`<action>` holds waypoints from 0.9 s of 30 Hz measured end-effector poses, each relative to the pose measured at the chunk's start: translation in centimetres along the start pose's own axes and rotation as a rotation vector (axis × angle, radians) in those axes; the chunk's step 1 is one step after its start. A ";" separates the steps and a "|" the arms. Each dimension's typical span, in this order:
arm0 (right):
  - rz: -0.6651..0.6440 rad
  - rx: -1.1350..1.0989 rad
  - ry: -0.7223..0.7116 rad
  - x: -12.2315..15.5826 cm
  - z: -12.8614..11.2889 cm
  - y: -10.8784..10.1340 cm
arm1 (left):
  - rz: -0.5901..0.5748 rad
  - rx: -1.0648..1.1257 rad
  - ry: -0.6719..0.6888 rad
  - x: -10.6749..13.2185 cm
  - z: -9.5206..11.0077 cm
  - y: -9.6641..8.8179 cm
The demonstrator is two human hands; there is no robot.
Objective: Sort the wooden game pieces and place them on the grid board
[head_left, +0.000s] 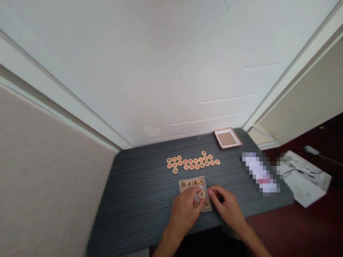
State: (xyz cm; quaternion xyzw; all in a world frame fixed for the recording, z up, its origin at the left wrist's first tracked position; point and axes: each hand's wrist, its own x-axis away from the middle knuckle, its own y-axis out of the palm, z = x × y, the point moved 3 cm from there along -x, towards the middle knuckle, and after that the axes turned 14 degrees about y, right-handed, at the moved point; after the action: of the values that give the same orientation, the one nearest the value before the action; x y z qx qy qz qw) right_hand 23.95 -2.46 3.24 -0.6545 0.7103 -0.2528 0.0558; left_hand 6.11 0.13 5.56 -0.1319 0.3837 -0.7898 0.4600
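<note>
Between the thumb and fingers of my left hand (186, 210) is a round Chinese chess piece (202, 194) with a black character. It is held over a small square box (210, 203), whose far row holds several black-marked pieces (195, 182). My left hand covers much of the box. Close by the box's right edge is my right hand (226, 205), its fingers curled with thumb and forefinger near each other; whether anything is in them is hidden. Beyond the box, loose chess pieces (191, 161) lie in uneven rows, mostly with red characters and a few with black.
A shallow square box lid (227, 138) lies at the table's back right. On the right side of the dark table (134, 200) is a blurred-out object (259, 173). A white panel with heart reliefs (182, 89) stands behind the table. A white box (305, 178) sits beyond the right edge.
</note>
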 end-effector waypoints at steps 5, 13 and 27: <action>0.034 0.048 -0.065 0.5 0.8 -0.5 | -0.005 -0.135 0.021 0.0 -0.1 0.2; 0.055 0.199 -0.277 3.2 2.9 -0.9 | -0.111 -0.189 0.060 -0.5 0.4 0.5; 0.027 0.353 -0.388 3.3 2.8 -0.3 | -0.154 -0.181 0.102 0.2 0.2 0.0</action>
State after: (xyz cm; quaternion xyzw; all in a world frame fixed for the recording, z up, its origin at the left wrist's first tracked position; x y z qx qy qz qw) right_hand 24.94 -6.48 1.76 -0.6612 0.6400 -0.2418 0.3078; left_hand 6.12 -0.10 5.66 -0.1618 0.4651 -0.7906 0.3640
